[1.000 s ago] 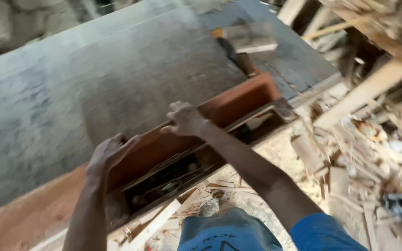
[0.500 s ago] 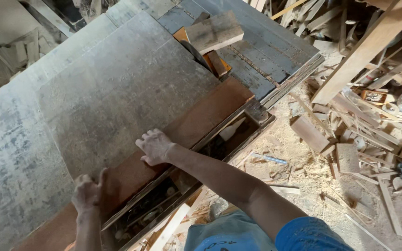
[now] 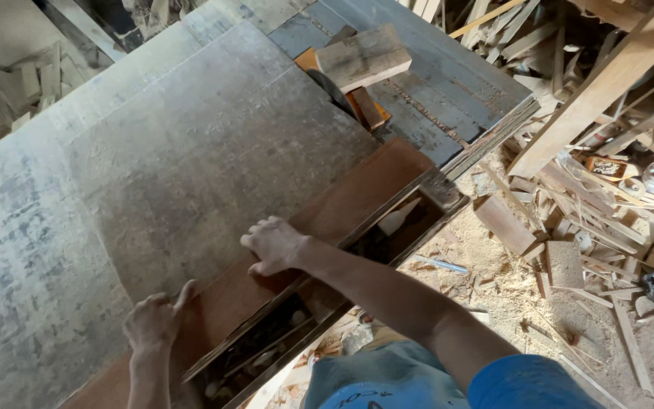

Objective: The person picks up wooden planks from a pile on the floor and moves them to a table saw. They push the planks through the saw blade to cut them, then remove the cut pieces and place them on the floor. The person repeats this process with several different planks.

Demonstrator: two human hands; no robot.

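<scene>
both hands on the big board at the saw surface

large grey-brown board (image 3: 213, 174) lies flat across the saw surface (image 3: 448, 83), covering most of it, near edge running diagonal w/ a reddish-brown strip (image 3: 342, 208) showing along that edge. right hand (image 3: 272, 244) rests on the board's near edge, fingers curled & pressed together, knuckles up, palm down on the wood, not wrapped round anything. left hand (image 3: 153, 322) sits lower left on the same edge, fingers bunched, thumb stuck out to the side, pressing on the board/strip. below the edge an open slot in the machine frame (image 3: 266, 348) shows dark metal parts; can't tell what they are. past the board's far end a dark saw blade (image 3: 334, 87) pokes up beside an orange guard piece (image 3: 365, 110), w/ a short pale wood block (image 3: 363, 57) lying just over it. right of the surface: sawdust floor (image 3: 509, 303) and a heap of offcuts & planks (image 3: 615, 151). blue sleeve (image 3: 524, 382) bottom right.
</scene>
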